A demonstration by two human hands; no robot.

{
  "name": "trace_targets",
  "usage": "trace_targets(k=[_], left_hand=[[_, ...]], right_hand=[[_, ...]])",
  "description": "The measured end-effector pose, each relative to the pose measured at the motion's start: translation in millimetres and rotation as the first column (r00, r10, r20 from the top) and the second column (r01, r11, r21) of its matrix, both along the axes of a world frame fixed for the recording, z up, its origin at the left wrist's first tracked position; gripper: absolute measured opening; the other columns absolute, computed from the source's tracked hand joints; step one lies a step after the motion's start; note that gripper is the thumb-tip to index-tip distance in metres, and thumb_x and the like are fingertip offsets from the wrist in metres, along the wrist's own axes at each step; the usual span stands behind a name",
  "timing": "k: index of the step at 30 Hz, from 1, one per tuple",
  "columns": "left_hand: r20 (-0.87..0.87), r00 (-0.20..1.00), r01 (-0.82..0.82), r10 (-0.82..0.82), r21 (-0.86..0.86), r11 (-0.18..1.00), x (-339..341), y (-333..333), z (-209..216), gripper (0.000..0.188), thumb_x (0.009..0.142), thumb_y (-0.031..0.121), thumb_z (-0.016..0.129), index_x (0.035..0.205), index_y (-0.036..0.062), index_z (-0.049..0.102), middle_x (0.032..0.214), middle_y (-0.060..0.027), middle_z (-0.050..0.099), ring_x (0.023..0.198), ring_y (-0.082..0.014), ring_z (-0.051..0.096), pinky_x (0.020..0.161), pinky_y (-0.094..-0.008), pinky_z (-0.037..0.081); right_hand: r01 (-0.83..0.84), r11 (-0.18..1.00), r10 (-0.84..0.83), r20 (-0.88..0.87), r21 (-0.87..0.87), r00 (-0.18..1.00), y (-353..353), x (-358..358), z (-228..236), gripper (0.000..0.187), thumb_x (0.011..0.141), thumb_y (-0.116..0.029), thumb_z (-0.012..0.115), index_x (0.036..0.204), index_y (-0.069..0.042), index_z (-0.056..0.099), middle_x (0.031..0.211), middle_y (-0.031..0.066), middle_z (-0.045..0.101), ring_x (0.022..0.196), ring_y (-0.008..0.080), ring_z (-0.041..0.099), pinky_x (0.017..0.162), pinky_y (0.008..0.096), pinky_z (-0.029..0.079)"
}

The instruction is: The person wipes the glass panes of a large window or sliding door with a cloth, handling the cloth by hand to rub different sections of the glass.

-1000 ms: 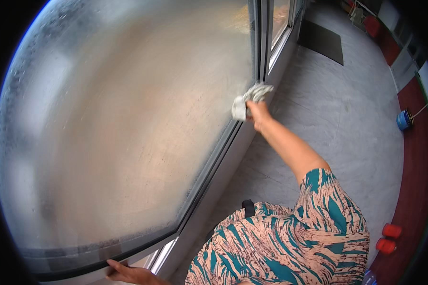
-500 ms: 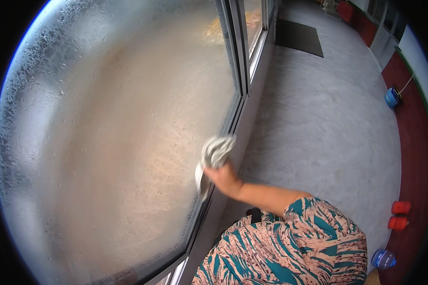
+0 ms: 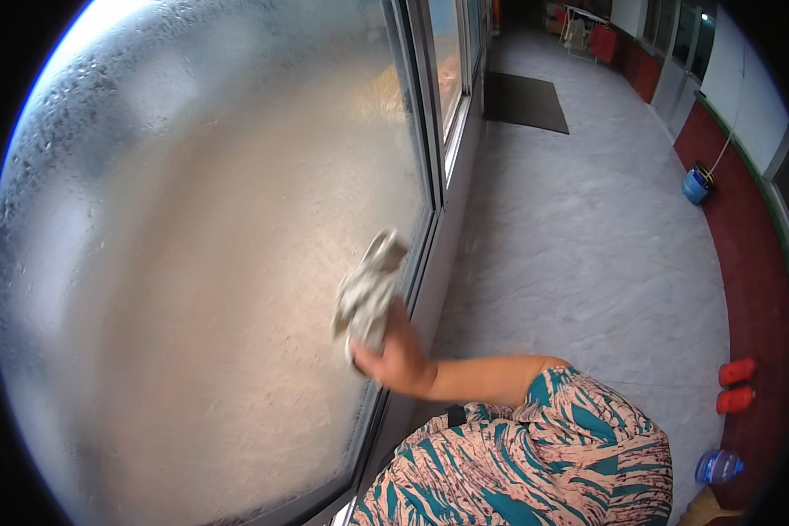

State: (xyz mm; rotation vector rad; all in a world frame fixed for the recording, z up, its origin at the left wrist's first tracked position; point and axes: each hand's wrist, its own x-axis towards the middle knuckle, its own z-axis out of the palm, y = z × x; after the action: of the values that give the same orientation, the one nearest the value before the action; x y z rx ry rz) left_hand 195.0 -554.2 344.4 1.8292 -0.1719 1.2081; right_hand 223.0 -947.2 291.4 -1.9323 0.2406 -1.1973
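My right hand [image 3: 399, 355] presses a bunched, pale grey-white cloth [image 3: 366, 298] against the fogged window pane [image 3: 219, 307], close to its right-hand frame. The cloth spreads above and to the left of the fingers, with a loose loop at its top. My thumb shows at the lower side, while the other fingers are partly hidden by the cloth and blurred. Across the lower right, my right arm reaches out of a short patterned sleeve [image 3: 579, 412]. Nowhere in the picture does my left hand show.
A dark window frame [image 3: 421, 254] borders the grey floor [image 3: 570, 263]. A dark mat [image 3: 526, 101] lies farther ahead. Along the dark red wall base are a blue bucket [image 3: 698, 184], red objects [image 3: 736, 386] and a clear bluish plastic container [image 3: 719, 467].
My right hand and the cloth have shifted left and slightly down, off the frame and further onto the glass. The whole view has tilted a little, showing more of the far end.
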Motion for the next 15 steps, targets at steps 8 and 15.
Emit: trace_targets(k=[8,15], left_hand=[[0.142,0.989,0.063,-0.044,-0.129,0.99,15,-49,24,0.078,0.086,0.046,0.065,0.131,-0.0078,0.032,0.12,-0.0172,0.051,0.102,-0.0234,0.052,0.087,-0.0382,0.046],[0.12,0.992,0.065,-0.049,-0.137,0.988,12,-60,-9,0.088,0.085,0.047,0.065,0.139,-0.0076,0.023,0.13,-0.0202,0.046,0.109,-0.0242,0.05,0.09,-0.0363,0.044]], right_hand=[[0.187,0.955,-0.127,0.251,-0.229,0.96,-84,60,73,0.05,0.07,-0.008,0.068,0.117,-0.007,0.052,0.118,0.0218,0.049,0.099,0.0402,0.057,0.087,0.0465,0.049],[0.231,0.97,-0.206,0.263,-0.07,0.942,-104,73,27,0.032,0.082,-0.004,0.058,0.113,-0.001,0.053,0.111,0.0173,0.054,0.106,0.035,0.051,0.094,0.042,0.039]])
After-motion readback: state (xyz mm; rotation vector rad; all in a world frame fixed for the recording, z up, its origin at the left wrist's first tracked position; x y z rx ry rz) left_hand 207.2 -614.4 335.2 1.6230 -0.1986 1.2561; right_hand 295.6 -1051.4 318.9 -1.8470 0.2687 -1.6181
